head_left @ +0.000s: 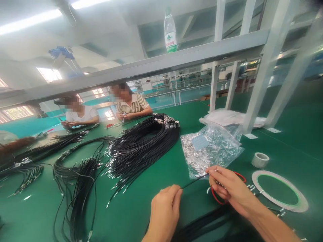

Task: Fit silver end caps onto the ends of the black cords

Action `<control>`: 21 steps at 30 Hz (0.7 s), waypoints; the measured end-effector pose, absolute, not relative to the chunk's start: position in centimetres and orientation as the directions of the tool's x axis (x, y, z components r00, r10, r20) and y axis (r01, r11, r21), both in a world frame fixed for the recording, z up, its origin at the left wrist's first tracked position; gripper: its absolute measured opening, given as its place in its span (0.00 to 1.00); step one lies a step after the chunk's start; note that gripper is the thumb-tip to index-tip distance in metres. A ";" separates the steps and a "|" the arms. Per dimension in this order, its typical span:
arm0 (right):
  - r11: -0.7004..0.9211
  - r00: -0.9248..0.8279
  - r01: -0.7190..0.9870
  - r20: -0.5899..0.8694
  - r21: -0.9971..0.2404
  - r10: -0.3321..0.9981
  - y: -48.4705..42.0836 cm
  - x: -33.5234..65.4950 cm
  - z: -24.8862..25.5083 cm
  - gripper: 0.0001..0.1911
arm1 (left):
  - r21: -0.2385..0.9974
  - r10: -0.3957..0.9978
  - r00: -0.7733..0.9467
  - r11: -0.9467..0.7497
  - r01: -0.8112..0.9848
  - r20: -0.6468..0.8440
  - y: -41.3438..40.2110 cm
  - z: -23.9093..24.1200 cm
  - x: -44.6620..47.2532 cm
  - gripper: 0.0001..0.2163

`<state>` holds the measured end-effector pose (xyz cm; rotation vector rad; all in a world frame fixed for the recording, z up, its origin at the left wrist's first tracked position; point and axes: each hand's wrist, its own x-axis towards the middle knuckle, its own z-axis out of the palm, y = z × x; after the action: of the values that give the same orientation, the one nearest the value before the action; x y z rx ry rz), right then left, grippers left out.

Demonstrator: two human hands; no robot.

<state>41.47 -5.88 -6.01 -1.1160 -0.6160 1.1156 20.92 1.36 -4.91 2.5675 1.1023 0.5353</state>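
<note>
A thin black cable (194, 182) runs between my two hands above the green table. My left hand (165, 210) is closed around it, thumb and forefinger pressed together. Close to its end, my right hand (225, 186) pinches the same cable; the fingers hide most of the tip. Red curved loops (217, 197) show beside and beneath my right hand, and the rest of that object is hidden. Just beyond the right fingers lies a clear plastic bag (219, 141) holding many small silvery metal pieces (193, 153). More black cables (202, 223) lie beneath my hands.
Large bundles of black cables (143, 148) with silvery ends cover the left and middle. At right are a tape roll (260, 160) and a white ring (301, 200). Shelf posts (262, 74) rise behind, with a water bottle (170, 33) above. Two people (132, 106) sit across the table.
</note>
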 end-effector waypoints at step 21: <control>0.037 0.238 -0.844 -0.312 -0.535 0.920 -5.8 41.4 -6.7 0.10 | 0.720 0.825 0.551 -0.458 0.522 0.125 1.4 -5.3 21.4 0.17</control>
<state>41.42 -5.77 -6.71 -0.7132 -0.1306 1.3596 21.43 1.43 -5.31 2.1556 1.0784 0.6220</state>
